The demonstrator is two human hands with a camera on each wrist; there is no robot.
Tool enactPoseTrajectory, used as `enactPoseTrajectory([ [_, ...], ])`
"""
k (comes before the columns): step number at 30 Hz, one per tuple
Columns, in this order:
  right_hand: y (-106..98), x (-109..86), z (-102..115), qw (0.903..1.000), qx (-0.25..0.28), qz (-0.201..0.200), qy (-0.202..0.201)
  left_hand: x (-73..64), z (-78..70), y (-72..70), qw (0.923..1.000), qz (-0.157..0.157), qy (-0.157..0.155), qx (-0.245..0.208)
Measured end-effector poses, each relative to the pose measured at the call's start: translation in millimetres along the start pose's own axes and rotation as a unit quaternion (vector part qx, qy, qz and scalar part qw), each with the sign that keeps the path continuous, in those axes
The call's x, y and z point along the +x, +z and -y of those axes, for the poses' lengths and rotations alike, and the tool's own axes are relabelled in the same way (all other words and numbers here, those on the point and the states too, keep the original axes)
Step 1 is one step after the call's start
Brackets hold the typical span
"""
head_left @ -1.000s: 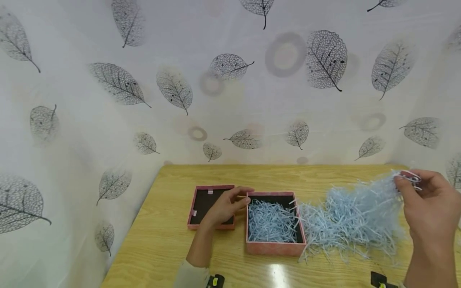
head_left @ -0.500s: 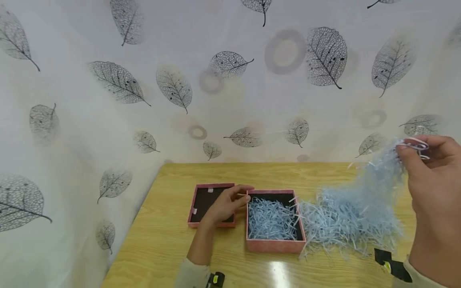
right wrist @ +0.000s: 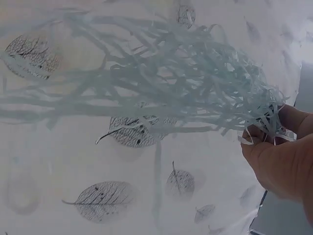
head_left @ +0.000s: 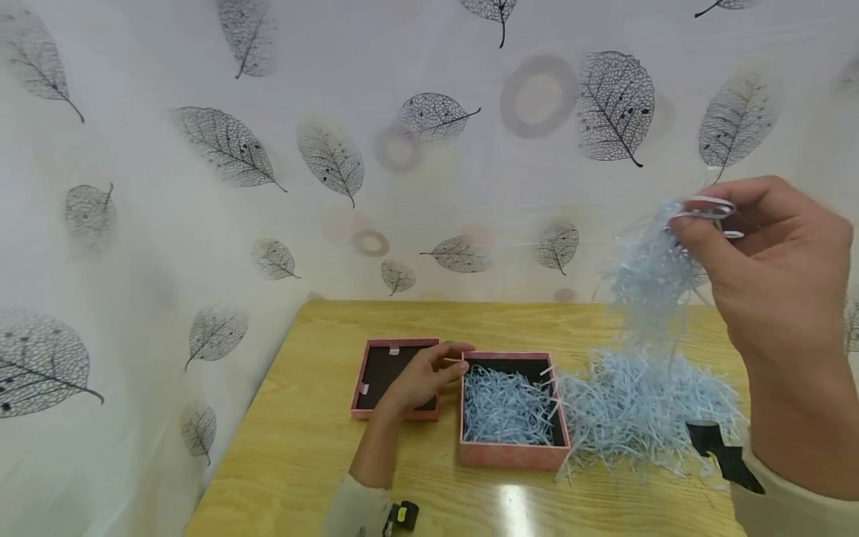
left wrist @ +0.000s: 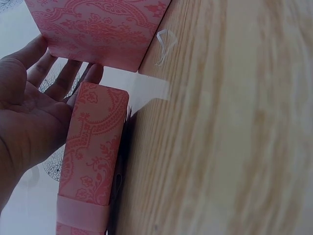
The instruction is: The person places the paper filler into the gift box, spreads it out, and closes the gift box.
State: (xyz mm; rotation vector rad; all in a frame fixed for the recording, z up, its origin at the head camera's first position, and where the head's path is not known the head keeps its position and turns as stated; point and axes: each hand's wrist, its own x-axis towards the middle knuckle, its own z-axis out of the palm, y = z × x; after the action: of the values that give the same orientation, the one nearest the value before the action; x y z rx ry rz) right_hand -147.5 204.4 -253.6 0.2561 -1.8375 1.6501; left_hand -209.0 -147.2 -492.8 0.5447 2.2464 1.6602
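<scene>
My right hand [head_left: 778,261] pinches a tuft of pale blue shredded paper [head_left: 654,261] between thumb and fingers, high above the table. Strands trail down from it toward a loose heap of the same shredded paper [head_left: 644,418]. In the right wrist view the tuft [right wrist: 205,83] fans out from the fingertips. A pink patterned box [head_left: 513,456] with a dark inside holds more blue shreds. My left hand [head_left: 419,380] rests its fingers against the box's left side, also seen in the left wrist view, where the hand [left wrist: 36,107] touches the box wall [left wrist: 102,34].
The pink box lid [head_left: 396,377] lies inside up, left of the box and partly under my left hand. The wooden table [head_left: 309,462] meets a leaf-printed cloth [head_left: 456,194] at the back. A single strand [left wrist: 165,46] lies near the box in the left wrist view.
My right hand has risen and then come left, pulling the tuft of shredded paper up out of the heap. My left hand has stayed at the box.
</scene>
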Motion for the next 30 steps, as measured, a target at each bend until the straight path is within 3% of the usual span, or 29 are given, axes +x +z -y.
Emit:
enactPoseTrajectory([
  [4, 19, -3.6, 15, 0.9957, 0.061, 0.069, -0.013, 0.5, -0.7, 0.4, 1.0000, -0.001, -0.001, -0.002],
  [11, 46, -13.7, 18, 0.9808, 0.127, 0.146, 0.021, -0.2, -2.0, 0.2, 1.0000, 0.001, 0.006, -0.001],
  [13, 49, -19.2, 14, 0.9793, 0.110, 0.167, 0.033, -0.3, -2.3, 0.1, 1.0000, 0.000, 0.006, 0.001],
  [16, 52, -30.1, 3, 0.9769, 0.042, 0.202, 0.054, 0.3, -2.1, 0.3, 1.0000, 0.001, 0.006, 0.006],
  [20, 51, -46.5, -19, 0.9614, -0.055, 0.258, 0.079, 1.0, -1.8, 0.9, 1.0000, 0.005, 0.008, 0.002],
  [30, 41, -85.7, -84, 0.9252, -0.096, 0.332, 0.157, -0.1, -4.1, 1.0, 1.0000, 0.001, -0.003, -0.007],
])
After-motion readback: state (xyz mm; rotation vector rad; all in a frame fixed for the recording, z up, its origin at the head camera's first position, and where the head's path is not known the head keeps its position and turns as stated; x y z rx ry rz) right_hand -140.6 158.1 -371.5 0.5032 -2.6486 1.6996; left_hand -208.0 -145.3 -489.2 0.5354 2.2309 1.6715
